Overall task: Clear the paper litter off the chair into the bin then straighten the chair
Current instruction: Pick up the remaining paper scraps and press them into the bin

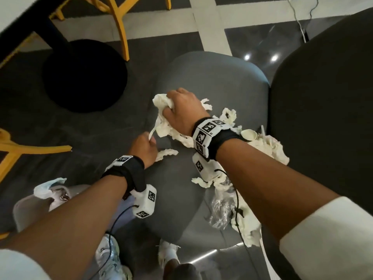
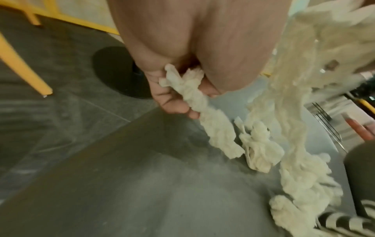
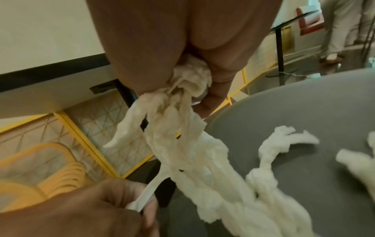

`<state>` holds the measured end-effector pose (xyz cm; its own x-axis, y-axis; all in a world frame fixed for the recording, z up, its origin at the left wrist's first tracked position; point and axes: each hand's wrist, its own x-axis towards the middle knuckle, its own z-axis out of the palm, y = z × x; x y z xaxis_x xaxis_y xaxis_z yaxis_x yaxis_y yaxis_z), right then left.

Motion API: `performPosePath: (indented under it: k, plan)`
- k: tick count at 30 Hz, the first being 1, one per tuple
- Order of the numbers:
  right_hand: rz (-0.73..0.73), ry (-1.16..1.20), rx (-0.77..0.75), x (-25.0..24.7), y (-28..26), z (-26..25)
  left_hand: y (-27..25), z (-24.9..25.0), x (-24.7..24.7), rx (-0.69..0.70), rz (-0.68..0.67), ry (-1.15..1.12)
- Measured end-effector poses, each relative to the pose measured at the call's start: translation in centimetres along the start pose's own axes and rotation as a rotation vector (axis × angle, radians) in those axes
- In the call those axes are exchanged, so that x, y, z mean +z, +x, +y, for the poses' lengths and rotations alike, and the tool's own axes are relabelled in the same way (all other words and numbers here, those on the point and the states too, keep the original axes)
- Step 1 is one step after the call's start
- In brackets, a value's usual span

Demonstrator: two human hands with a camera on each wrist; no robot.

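Note:
A grey padded chair seat point(image 1: 212, 77) carries crumpled white tissue paper. My right hand point(image 1: 181, 110) grips a bunch of tissue point(image 1: 161, 102) above the seat's left part; its strands point(image 3: 182, 152) trail down to the seat. My left hand point(image 1: 144, 144) sits at the seat's left edge and pinches a twisted strip of tissue point(image 2: 194, 99). More tissue point(image 1: 268, 146) lies along the seat's right side and front point(image 1: 248, 229), with clear plastic wrap point(image 1: 220, 209) among it. A grey bin with a white liner point(image 1: 50, 188) stands on the floor at lower left, partly hidden by my left forearm.
A second dark chair point(image 1: 333, 98) stands right beside the seat. A black round table base point(image 1: 84, 75) and yellow chair legs point(image 1: 119, 27) stand to the left on the dark tiled floor. A white table edge point(image 1: 18, 15) is at top left. My shoes point(image 1: 169, 253) show below.

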<state>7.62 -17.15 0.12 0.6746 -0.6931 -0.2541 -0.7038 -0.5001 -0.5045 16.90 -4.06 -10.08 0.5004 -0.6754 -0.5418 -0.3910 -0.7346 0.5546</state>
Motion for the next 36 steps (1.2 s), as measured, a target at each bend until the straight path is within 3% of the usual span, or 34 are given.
performPosePath:
  k: [4, 10, 17, 20, 24, 31, 36]
  plan:
    - [-0.052, 0.064, 0.086, 3.2, -1.6, -3.0, -1.2, -3.8, -1.9, -0.148, -0.020, -0.293]
    - [-0.133, 0.146, 0.089, 9.5, -5.0, -8.8, -5.7, -8.0, -6.0, -0.372, -0.112, -0.720]
    - [-0.171, 0.243, 0.100, 16.7, -6.8, -15.7, -9.9, -12.7, -9.9, -0.385, -0.223, -1.219]
    - [-0.224, 0.249, 0.059, 19.3, -7.3, -19.1, -11.3, -15.4, -12.2, -0.408, -0.186, -1.179]
    - [-0.310, 0.306, 0.007, 23.6, -7.5, -24.8, -11.6, -22.3, -14.7, -0.543, 0.103, -1.078]
    - [-0.484, 0.246, -0.144, 32.0, -9.1, -34.8, -15.5, -32.9, -20.2, -0.589, 0.359, -0.993]
    - [-0.603, 0.215, -0.192, 38.1, -9.7, -36.9, -15.2, -41.4, -19.7, -0.645, 0.307, -0.896]
